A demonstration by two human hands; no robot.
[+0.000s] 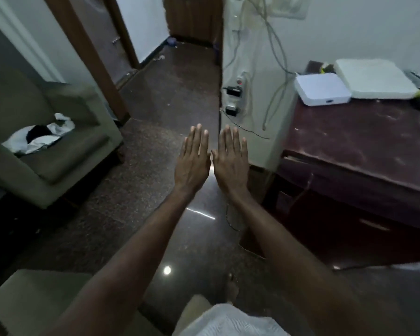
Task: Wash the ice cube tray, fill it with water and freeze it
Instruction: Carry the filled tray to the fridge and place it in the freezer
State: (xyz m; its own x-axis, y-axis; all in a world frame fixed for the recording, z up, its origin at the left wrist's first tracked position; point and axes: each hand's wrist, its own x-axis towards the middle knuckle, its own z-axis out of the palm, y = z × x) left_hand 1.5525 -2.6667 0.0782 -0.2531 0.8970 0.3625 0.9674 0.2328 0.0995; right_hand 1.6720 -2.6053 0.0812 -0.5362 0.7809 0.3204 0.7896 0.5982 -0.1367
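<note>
Two hands held out flat, side by side, frame centre: left hand [193, 163] & right hand [230, 163], fingers [199, 137] straight, together, nothing gripped. Prob. start pose shown to cam. No ice cube tray in view; presumably reached via corridor [180, 76], upper centre.

Armchair [46, 151] left, desk [364, 146] right; two boxes [323, 89] on desk.

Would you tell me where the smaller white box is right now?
In the head view, the smaller white box sits upper right on the dark wooden desk, at its far left corner, left of the larger white box.
</note>
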